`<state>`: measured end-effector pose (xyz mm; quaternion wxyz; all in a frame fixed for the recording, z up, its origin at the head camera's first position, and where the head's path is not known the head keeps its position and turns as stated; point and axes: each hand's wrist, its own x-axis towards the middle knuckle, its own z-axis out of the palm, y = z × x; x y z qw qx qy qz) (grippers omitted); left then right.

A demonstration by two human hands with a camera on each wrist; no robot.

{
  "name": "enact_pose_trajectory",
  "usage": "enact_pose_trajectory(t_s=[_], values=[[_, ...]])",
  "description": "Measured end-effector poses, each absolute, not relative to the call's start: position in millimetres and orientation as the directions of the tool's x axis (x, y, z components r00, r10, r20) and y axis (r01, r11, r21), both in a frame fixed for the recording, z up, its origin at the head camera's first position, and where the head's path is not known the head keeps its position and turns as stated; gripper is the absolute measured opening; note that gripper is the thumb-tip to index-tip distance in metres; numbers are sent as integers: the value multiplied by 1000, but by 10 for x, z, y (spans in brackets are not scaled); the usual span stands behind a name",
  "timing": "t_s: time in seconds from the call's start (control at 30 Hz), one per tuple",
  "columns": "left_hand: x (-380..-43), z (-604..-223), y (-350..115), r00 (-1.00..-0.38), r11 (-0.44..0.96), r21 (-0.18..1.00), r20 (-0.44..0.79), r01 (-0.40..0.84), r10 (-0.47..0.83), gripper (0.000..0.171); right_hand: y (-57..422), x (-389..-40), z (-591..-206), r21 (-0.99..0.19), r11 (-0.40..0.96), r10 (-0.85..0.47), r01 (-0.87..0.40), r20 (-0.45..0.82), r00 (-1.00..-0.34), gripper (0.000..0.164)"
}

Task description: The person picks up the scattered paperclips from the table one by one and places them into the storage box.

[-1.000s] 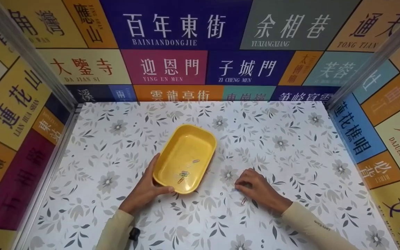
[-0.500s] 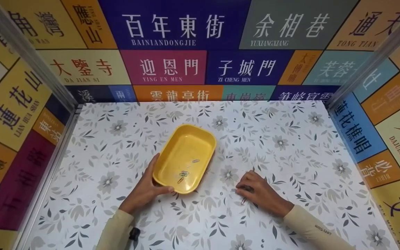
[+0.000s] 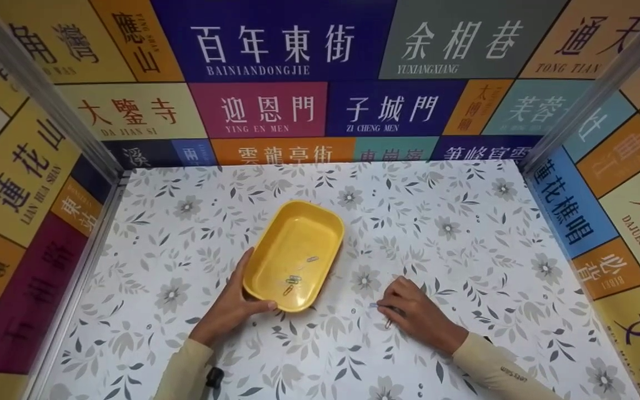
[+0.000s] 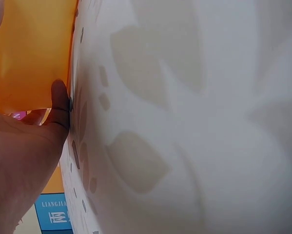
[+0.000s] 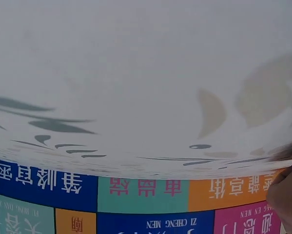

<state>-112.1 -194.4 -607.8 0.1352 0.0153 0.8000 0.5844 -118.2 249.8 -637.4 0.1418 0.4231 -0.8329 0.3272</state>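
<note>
My left hand (image 3: 232, 305) holds the near left corner of a yellow plastic tray (image 3: 258, 244), thumb at the near rim and fingers along the left side. In the left wrist view, the hand lies against the orange-looking wall of the tray (image 4: 33, 53). Inside the tray are several small paper clips (image 3: 293, 279). To the right, my right hand (image 3: 417, 314) is low over the table with its fingers curled, thumb and forefinger pinching one end of a bluish paper clip (image 3: 374, 304). A reddish paper clip (image 3: 388, 323) lies just below these fingers, partly hidden by them.
A white tabletop with grey leaf and flower print (image 3: 464, 266) spreads around the tray. Colourful panels with Chinese lettering (image 3: 275, 44) enclose it at the back and both sides, with metal posts (image 3: 70, 89) at the corners.
My right hand has shifted slightly down, and its fingers now cover more of the reddish paper clip. My left hand and the tray stay in place; the head view has tilted a little.
</note>
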Motion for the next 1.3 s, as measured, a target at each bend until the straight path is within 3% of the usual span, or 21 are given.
enact_pose_trajectory(t_s=[0.4,0.63,0.97,1.3], values=[[-1129,-6072,-1934,-958,351,919,-243,-177,152,138,2445,-1192,-6336,-499,388,-596,-775,505,-624,18],[-1126,-6062,-1936,-959,345,923,-235,-170,156,137,2437,-1208,-6283,-618,384,-567,-686,429,-703,15],[-1104,-6059,-1961,-965,291,950,-174,-112,197,133,2413,-1194,-6233,-719,356,-513,-597,384,-768,18],[-1126,-6069,-1946,-963,318,938,-203,-138,179,135,2350,-1222,-6175,-727,379,-503,-572,356,-787,16]])
